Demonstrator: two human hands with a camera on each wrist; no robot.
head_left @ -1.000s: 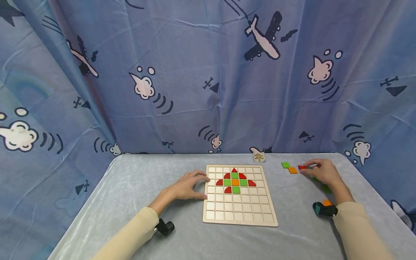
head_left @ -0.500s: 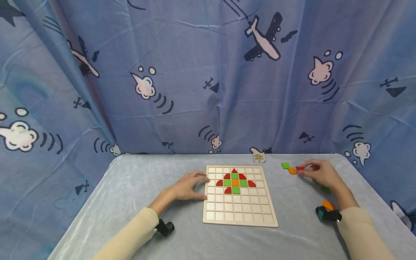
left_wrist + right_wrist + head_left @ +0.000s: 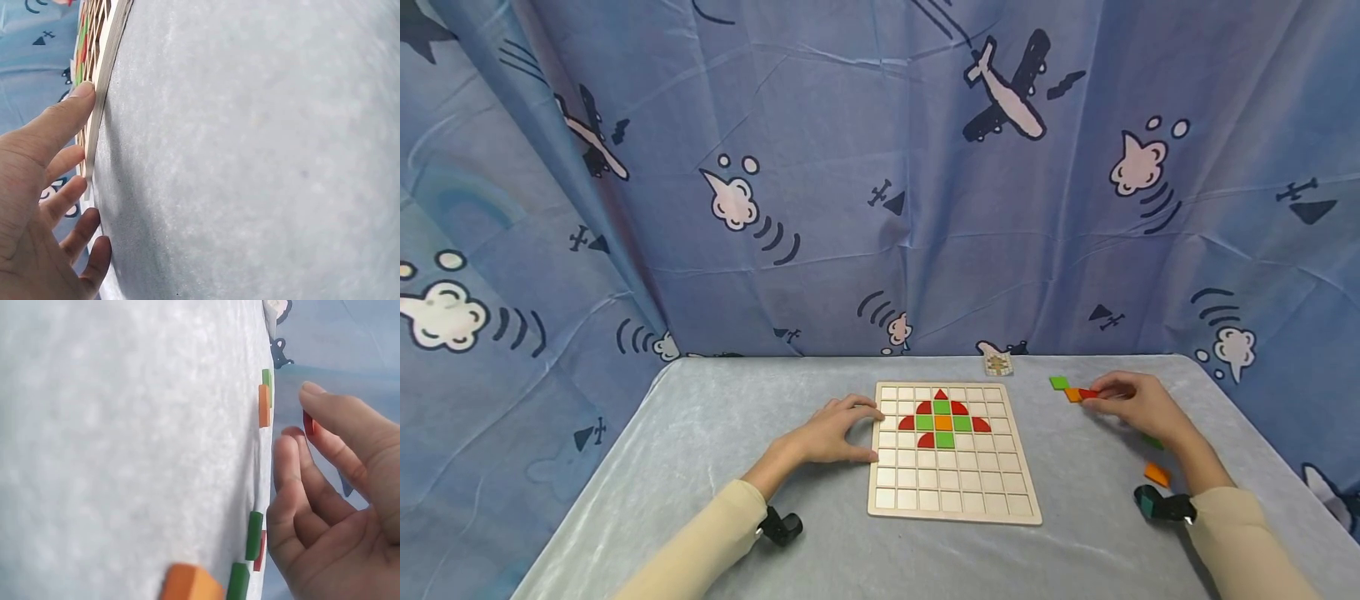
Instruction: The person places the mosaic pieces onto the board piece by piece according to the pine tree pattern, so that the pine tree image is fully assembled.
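My left hand [image 3: 833,431] rests at the left edge of a square wooden grid board [image 3: 951,500], its thumb and fingertips touching the rim. In the left wrist view the thumb lies against the rim, the other fingers loosely extended. A pattern of red, green and orange tiles fills cells in the board's upper half, with an orange tile [image 3: 943,422] at its centre. Right of the board, my right hand [image 3: 1141,407] pinches a small red tile [image 3: 308,422] between thumb and index finger, raised off the table. Fingers partly cover it, so its exact shape cannot be told.
Near the right hand lie a green tile [image 3: 1058,382] and an orange tile [image 3: 1072,395]. Another orange tile [image 3: 1157,474] is by the right wrist; green tiles [image 3: 254,535] and a red one [image 3: 260,551] lie beneath the hand. A small patterned card [image 3: 998,363] is at the back edge.
My right hand has moved slightly left and nearer to me with the red tile, which now overlaps the orange tile in the head view. The left hand and board stay still.
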